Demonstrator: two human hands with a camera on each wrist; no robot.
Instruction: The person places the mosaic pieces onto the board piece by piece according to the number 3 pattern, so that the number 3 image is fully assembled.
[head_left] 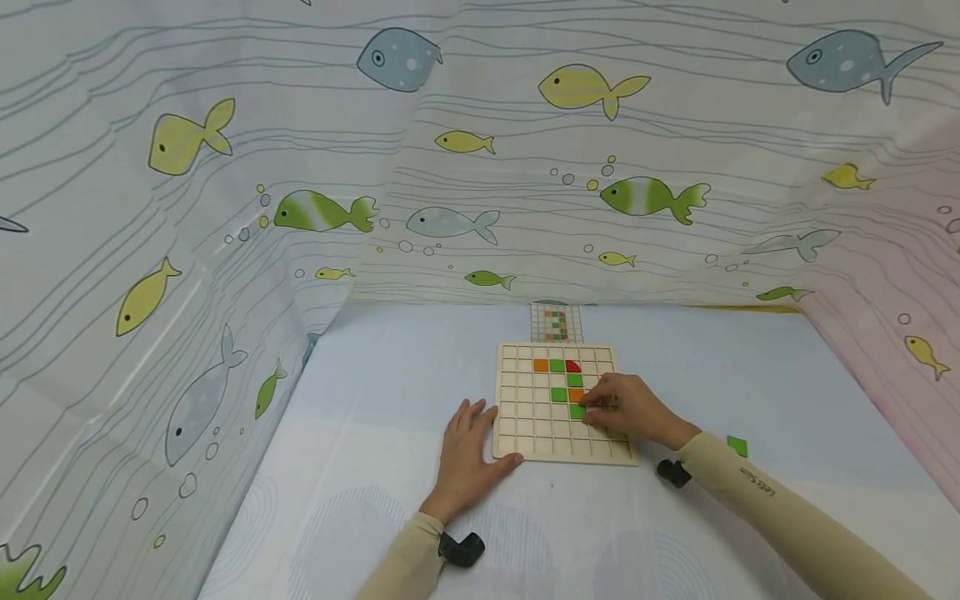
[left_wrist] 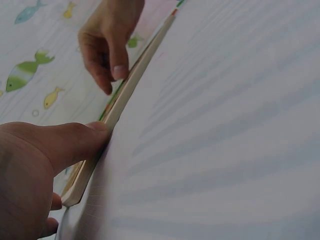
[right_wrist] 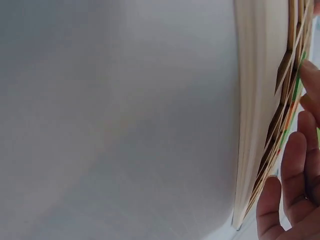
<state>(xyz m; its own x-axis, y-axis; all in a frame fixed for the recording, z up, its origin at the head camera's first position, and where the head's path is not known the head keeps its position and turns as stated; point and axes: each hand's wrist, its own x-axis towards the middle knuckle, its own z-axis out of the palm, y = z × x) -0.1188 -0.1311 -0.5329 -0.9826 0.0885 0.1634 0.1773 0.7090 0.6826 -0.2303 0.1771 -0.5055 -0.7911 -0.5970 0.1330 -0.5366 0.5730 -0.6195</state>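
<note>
A pale wooden grid board point(head_left: 532, 446) lies on the table. Set on it are orange, green and red-cornered tiles, among them a green tile point(head_left: 577, 412) just below an orange tile point(head_left: 575, 395). My right hand point(head_left: 626, 407) reaches over the board from the right, thumb and forefinger pinched at the edges of that lower green tile. In the right wrist view its fingers point(right_wrist: 295, 160) stand beside the board's edge. My left hand point(head_left: 468, 458) spans the board's near left corner, thumb point(left_wrist: 92, 135) along the front edge and spread fingers at the left side.
Behind the board lies a printed pattern card point(head_left: 556, 323) with a similar coloured grid. A loose green tile point(head_left: 737, 446) lies on the table to the right, beside my right sleeve point(head_left: 765, 492). Fish-patterned sheets point(head_left: 465, 175) stand at the back and sides.
</note>
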